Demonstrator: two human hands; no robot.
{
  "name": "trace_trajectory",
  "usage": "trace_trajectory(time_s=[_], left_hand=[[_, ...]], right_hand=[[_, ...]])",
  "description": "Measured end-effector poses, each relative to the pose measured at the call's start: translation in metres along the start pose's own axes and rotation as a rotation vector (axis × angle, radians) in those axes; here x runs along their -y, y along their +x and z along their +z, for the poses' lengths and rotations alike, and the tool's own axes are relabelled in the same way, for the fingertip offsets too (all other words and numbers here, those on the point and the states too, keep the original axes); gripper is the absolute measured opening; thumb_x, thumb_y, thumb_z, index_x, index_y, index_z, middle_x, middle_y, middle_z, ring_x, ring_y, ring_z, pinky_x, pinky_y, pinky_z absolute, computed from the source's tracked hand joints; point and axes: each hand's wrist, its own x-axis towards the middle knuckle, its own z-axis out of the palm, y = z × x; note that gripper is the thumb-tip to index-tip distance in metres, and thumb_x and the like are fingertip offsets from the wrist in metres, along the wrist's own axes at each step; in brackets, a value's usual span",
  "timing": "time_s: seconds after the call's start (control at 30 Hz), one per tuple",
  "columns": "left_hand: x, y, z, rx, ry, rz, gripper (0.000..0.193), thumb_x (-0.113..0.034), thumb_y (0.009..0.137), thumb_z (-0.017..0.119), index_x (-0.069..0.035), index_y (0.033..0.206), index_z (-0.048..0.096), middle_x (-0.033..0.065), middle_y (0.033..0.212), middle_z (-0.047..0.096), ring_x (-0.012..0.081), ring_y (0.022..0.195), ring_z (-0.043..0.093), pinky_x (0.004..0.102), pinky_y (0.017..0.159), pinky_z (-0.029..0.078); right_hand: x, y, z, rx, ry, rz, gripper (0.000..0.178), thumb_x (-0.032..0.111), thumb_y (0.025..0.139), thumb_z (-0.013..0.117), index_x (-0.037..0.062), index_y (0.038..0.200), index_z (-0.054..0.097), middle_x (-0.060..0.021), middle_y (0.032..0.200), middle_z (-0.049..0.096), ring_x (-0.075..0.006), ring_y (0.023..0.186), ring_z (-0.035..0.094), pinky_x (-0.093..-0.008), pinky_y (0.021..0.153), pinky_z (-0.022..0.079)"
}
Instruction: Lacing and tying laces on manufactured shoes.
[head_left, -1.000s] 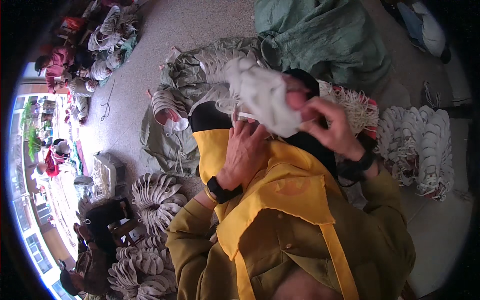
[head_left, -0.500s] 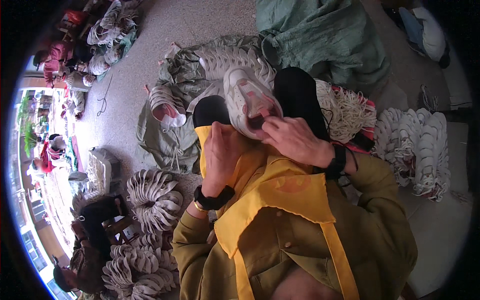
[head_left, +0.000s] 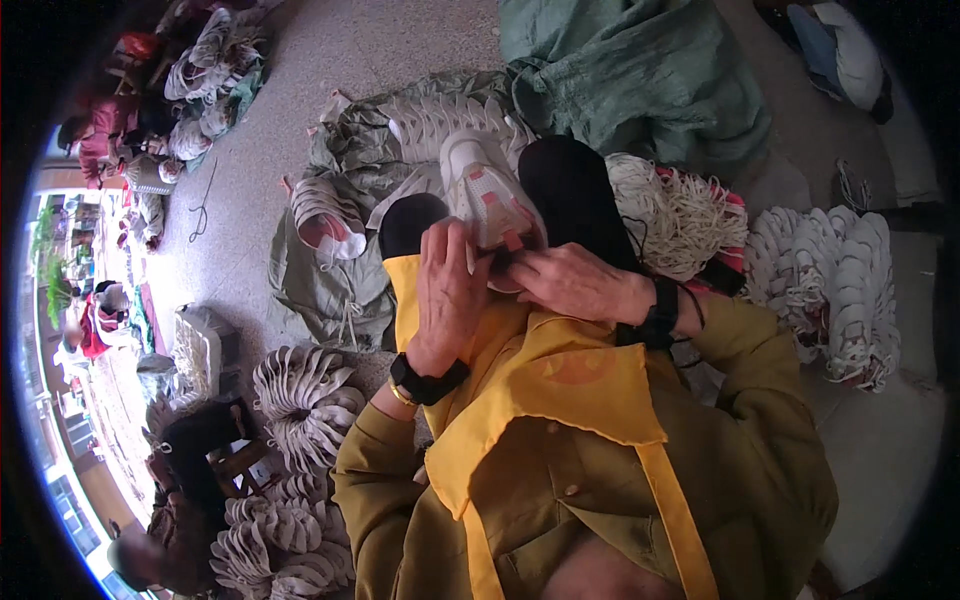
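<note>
A white and pink sneaker (head_left: 487, 180) rests between my knees, its toe pointing away from me and its opening toward my lap. On the left side of the opening, my left hand (head_left: 448, 290) has its fingers curled against the collar. Across from it, my right hand (head_left: 578, 283) pinches the edge of the opening just below the pink tongue tab. The fingertips of both hands meet around the dark opening, and they partly hide it. Whether a small item sits between them cannot be made out. A yellow apron (head_left: 545, 400) covers my lap.
Stacked shoe uppers (head_left: 450, 125) lie on a grey-green cloth (head_left: 330, 290) ahead, beside another shoe (head_left: 328, 228). A bundle of white laces (head_left: 665, 215) is by my right knee. More stacks (head_left: 825, 280) stand right, others (head_left: 305, 405) left. A green sack (head_left: 640, 80) lies beyond.
My left hand has moved from my left knee up and right to the shoe's opening. My right hand has shifted slightly down, off the tongue tab.
</note>
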Motion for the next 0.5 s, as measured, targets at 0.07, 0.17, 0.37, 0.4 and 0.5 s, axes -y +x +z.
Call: trace_trajectory(time_s=[0.07, 0.17, 0.37, 0.4, 0.5], left_hand=[[-0.003, 0.005, -0.002, 0.039, 0.056, 0.067, 0.035, 0.004, 0.078, 0.067, -0.001, 0.111, 0.056, 0.0194, 0.113, 0.054, 0.0406, 0.101, 0.056, 0.0439, 0.084, 0.049], [0.000, 0.006, 0.003, 0.075, 0.096, 0.117, 0.031, 0.006, 0.080, 0.062, 0.000, 0.110, 0.058, 0.0214, 0.115, 0.054, 0.0411, 0.102, 0.056, 0.0449, 0.085, 0.050], [-0.014, 0.005, -0.003, 0.141, 0.196, 0.117, 0.029, 0.004, 0.082, 0.061, -0.002, 0.110, 0.058, 0.0204, 0.116, 0.054, 0.0420, 0.104, 0.055, 0.0469, 0.086, 0.048], [-0.015, 0.005, -0.003, 0.147, 0.193, 0.107, 0.029, 0.004, 0.082, 0.061, -0.002, 0.110, 0.058, 0.0201, 0.116, 0.054, 0.0419, 0.104, 0.055, 0.0471, 0.087, 0.047], [-0.013, 0.009, -0.001, 0.157, 0.190, 0.106, 0.026, 0.004, 0.083, 0.062, -0.002, 0.108, 0.058, 0.0196, 0.116, 0.054, 0.0418, 0.105, 0.054, 0.0475, 0.088, 0.046]], right_hand=[[-0.003, 0.001, 0.003, 0.017, 0.033, -0.005, 0.014, 0.014, 0.089, 0.058, 0.0017, 0.095, 0.057, -0.0161, 0.085, 0.063, -0.0316, 0.073, 0.069, -0.0407, 0.063, 0.057], [-0.007, -0.003, 0.011, 0.009, 0.072, -0.009, 0.014, 0.015, 0.089, 0.059, 0.0013, 0.093, 0.056, -0.0180, 0.085, 0.064, -0.0340, 0.074, 0.069, -0.0421, 0.064, 0.057], [-0.004, -0.008, 0.002, -0.089, 0.299, 0.007, 0.021, 0.019, 0.091, 0.065, 0.0009, 0.101, 0.061, -0.0168, 0.091, 0.066, -0.0345, 0.078, 0.069, -0.0441, 0.068, 0.056], [-0.004, -0.009, -0.003, -0.129, 0.400, 0.023, 0.022, 0.019, 0.091, 0.066, 0.0012, 0.103, 0.062, -0.0160, 0.093, 0.067, -0.0342, 0.079, 0.069, -0.0442, 0.069, 0.056], [-0.012, -0.021, -0.014, -0.416, 0.530, 0.083, 0.017, 0.014, 0.090, 0.068, 0.0038, 0.103, 0.067, -0.0127, 0.094, 0.069, -0.0299, 0.078, 0.070, -0.0402, 0.068, 0.055]])
